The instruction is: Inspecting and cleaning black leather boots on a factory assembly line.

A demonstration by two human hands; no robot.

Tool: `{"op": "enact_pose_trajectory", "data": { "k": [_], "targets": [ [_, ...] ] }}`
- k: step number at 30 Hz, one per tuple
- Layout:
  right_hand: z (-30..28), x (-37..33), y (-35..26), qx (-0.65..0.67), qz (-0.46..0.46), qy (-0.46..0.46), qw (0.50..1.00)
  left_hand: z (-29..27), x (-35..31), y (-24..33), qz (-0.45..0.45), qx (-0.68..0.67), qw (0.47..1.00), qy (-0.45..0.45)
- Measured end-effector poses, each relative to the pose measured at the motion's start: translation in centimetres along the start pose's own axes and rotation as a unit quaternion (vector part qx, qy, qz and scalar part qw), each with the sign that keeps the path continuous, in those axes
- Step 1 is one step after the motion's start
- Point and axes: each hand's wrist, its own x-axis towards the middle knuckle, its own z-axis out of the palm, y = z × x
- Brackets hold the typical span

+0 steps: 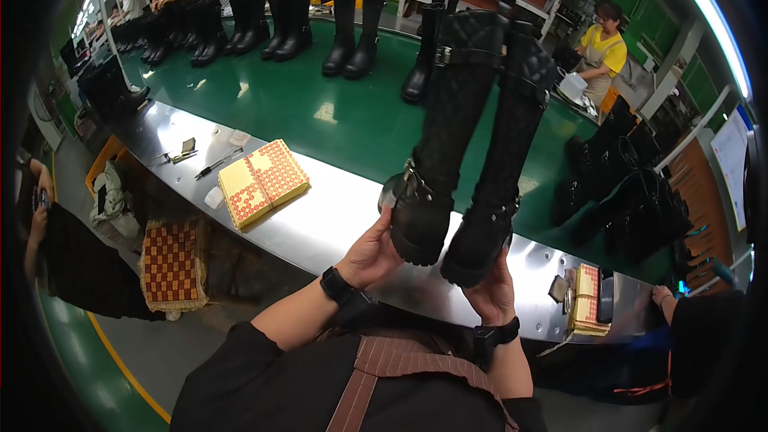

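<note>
Boots [460, 116], a tall black pair with buckles and quilted shafts, are held up just right of the view's centre, toes toward the wearer, shafts rising toward 1 o'clock. At 7 o'clock, close to centre, the person's left hand [370, 254] is curled round the left boot's toe end, thumb along its outer side; the other fingertips are hidden. Between 4 and 5 o'clock the right hand [492, 292] cups the right boot's toe end, fingers partly bent against its outer side; how far they wrap underneath cannot be told. Both wrists wear dark bands.

Behind the pair stretches a green table [360, 116] with a metal edge [340, 212]. On that edge, at 9 o'clock, lies a tied stack of yellow cards [262, 182] with red circles, a pen [218, 163] just beside it. More boots [288, 22] stand at 11 o'clock; a co-worker [602, 52] in yellow is at 2 o'clock.
</note>
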Motion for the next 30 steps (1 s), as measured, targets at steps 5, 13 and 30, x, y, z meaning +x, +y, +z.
{"op": "enact_pose_trajectory", "data": {
  "k": [5, 13, 30],
  "targets": [
    [0.1, 0.6, -0.4, 0.025, -0.028, -0.021, 0.999, -1.7, 0.2, -0.1, 0.04, -0.014, 0.998, 0.036],
    [1.4, 1.1, 0.7, -0.067, -0.071, 0.083, 0.992, -0.5, -0.4, 0.2, 0.061, 0.028, 0.994, 0.089],
    [0.1, 1.0, 1.0, -0.08, -0.064, 0.061, 0.993, -2.4, 0.1, -0.9, 0.024, -0.021, 0.996, 0.077]
  ]
}}
